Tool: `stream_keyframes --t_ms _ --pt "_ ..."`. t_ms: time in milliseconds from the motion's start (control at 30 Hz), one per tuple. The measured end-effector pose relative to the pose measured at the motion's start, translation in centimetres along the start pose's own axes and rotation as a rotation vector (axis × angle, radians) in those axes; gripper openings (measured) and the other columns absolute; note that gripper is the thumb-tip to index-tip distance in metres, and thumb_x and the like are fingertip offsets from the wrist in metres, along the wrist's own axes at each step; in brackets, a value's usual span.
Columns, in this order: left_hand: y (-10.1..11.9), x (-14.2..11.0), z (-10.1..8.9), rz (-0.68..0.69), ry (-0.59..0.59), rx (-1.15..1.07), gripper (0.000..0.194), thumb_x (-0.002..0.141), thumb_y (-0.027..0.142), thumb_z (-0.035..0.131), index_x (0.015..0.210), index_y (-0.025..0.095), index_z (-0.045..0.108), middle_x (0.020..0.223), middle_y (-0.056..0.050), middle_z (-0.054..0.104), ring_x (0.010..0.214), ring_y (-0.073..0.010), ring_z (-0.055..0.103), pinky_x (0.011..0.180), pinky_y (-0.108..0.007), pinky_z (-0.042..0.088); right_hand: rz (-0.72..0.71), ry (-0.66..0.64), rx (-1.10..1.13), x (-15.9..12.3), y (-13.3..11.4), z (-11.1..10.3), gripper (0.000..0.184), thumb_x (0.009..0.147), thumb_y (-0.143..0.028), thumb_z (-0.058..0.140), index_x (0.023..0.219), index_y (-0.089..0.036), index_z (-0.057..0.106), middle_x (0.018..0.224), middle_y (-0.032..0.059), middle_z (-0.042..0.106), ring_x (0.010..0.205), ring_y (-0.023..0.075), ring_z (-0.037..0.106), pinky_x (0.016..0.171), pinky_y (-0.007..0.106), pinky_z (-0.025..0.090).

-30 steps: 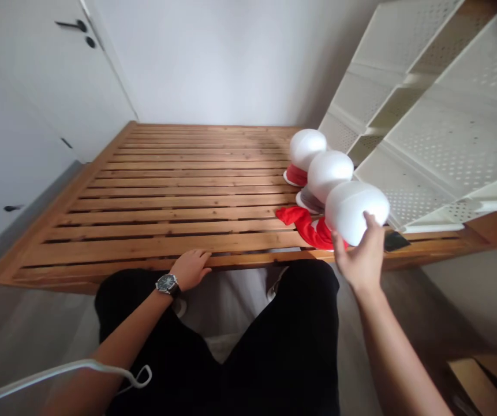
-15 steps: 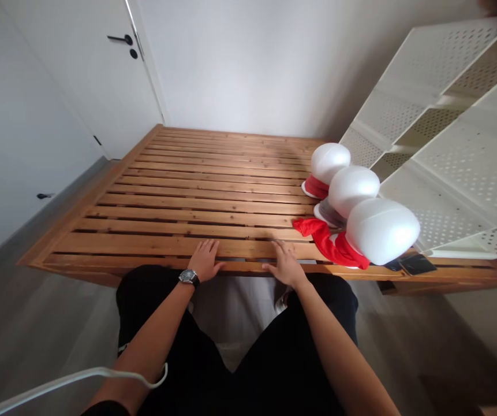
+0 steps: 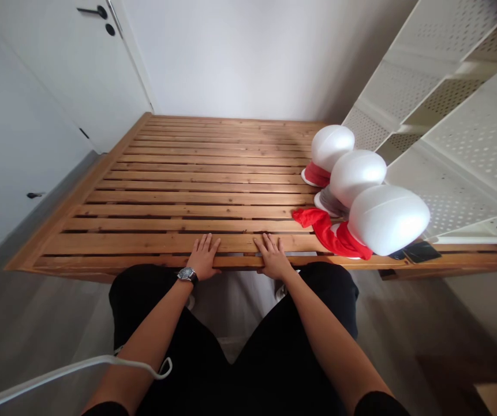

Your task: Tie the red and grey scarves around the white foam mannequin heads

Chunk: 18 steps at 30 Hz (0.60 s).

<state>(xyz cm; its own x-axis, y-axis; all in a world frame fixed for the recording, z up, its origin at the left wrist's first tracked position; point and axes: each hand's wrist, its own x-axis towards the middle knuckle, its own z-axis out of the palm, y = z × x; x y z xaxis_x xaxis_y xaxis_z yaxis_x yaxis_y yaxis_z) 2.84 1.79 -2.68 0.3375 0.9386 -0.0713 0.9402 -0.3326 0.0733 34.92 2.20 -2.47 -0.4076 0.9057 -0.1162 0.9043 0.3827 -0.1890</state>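
My left hand [image 3: 204, 258] and my right hand [image 3: 273, 257] lie palm down and side by side on the front slats of a pine slatted bed base [image 3: 179, 190], holding nothing. A dark wristwatch [image 3: 187, 275] sits on my left wrist. To the right stand three white foam domes in a row. The nearest dome [image 3: 387, 219] rests on a red cloth [image 3: 330, 236], the closest of these things to my right hand. The middle dome [image 3: 357, 178] sits on a grey cloth [image 3: 330, 203], and the far dome [image 3: 332, 148] on a red cloth [image 3: 316, 175].
A white perforated shelf unit [image 3: 438, 133] leans in from the right, above the domes. A black phone [image 3: 421, 252] lies near the bed base's right front edge. A white door [image 3: 58, 58] stands at the far left, and a white cord [image 3: 79, 367] crosses the lower left.
My right hand has let go of the nearest dome, now resting on the red cloth, and lies flat on the slats. The view has swung, shifting the bed base within the frame.
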Motion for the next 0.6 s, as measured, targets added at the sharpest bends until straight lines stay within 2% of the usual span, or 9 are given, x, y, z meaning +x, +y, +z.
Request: stream_keyframes --t_ms 167,600 --pt "0.18 -0.05 0.1 -0.003 -0.001 0.003 0.124 0.064 0.058 0.086 0.165 0.021 0.024 0.172 -0.019 0.012 0.161 -0.0382 0.011 0.131 -0.057 0.009 0.036 -0.059 0.032 -0.14 -0.39 -0.11 0.122 0.073 -0.041 0.087 0.167 -0.023 0.011 0.173 0.0193 -0.003 0.16 0.0378 0.0 0.125 0.064 -0.001" --pt "0.18 -0.04 0.31 -0.003 -0.007 -0.019 0.123 0.064 0.057 0.086 0.165 0.021 0.025 0.173 -0.019 0.011 0.161 -0.0386 0.009 0.131 -0.057 0.009 0.03 -0.038 0.064 -0.15 -0.17 0.16 0.12 0.074 -0.041 0.084 0.167 -0.024 0.01 0.173 0.0181 -0.002 0.16 0.0362 -0.003 0.125 0.063 -0.004"
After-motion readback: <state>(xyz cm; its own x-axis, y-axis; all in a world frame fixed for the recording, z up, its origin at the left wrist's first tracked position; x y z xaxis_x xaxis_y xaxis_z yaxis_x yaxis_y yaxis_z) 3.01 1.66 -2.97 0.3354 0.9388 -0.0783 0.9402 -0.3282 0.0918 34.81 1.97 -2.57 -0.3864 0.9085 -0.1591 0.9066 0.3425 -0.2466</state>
